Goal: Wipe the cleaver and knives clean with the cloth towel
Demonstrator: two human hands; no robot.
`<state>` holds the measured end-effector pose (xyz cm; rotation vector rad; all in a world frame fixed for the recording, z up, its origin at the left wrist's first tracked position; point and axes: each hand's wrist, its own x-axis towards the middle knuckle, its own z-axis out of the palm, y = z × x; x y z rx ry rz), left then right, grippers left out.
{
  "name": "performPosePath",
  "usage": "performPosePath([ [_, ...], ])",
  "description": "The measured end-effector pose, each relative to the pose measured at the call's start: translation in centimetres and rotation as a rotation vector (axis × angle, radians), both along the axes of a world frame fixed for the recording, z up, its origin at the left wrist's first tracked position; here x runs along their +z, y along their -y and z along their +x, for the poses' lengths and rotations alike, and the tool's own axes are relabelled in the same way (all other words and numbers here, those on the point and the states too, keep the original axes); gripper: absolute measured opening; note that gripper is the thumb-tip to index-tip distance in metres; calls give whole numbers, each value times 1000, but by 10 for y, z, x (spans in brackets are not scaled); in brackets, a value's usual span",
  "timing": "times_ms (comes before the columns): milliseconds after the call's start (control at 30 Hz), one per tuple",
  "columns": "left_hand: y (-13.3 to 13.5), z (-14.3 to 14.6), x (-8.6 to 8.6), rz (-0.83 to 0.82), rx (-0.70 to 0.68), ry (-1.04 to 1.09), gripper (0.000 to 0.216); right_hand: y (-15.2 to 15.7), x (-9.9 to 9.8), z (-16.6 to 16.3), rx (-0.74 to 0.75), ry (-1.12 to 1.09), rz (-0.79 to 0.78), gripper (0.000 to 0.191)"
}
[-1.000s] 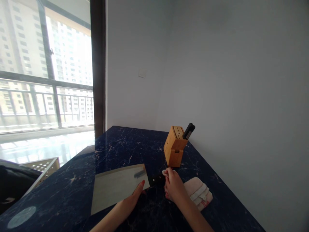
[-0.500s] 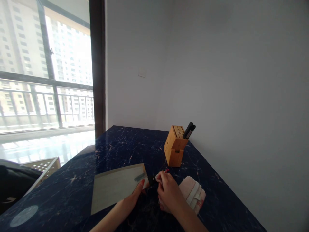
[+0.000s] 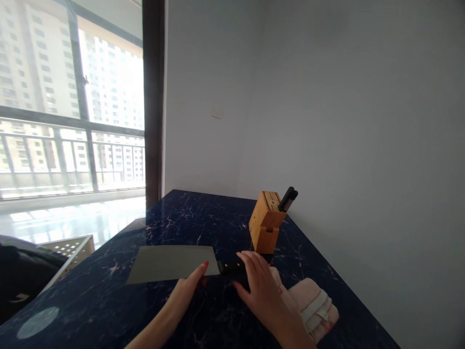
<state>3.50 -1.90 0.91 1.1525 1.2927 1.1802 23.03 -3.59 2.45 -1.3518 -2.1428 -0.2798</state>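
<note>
A big cleaver lies on the dark blue marble counter [image 3: 203,218], its wide grey blade [image 3: 170,263] pointing left and its black handle [image 3: 229,266] to the right. My left hand [image 3: 187,289] reaches forward with its fingers stretched out, the fingertips touching the blade's near right corner. My right hand [image 3: 259,286] hovers over the handle end with its fingers spread and nothing gripped. A folded pinkish-white cloth [image 3: 314,306] lies just right of that hand, partly under the wrist.
A wooden knife block [image 3: 266,220] with black handles sticking out stands near the grey wall at the back right. To the left are a large window, a perforated wooden box [image 3: 69,247] and a dark object below the counter edge.
The cleaver blade has dropped from a tilt to nearly flat. My right hand has let go of a small white thing it pinched and spread its fingers over the handle. The cloth has shifted right.
</note>
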Motion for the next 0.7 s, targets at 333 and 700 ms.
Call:
performPosePath([
  [333,6,3,17,260,-428,78,50,6,7,-3,-44,-232,-71,22],
  [700,-3,-1,12,138,-337,373,48,-6,-2,3,116,-993,-484,41],
])
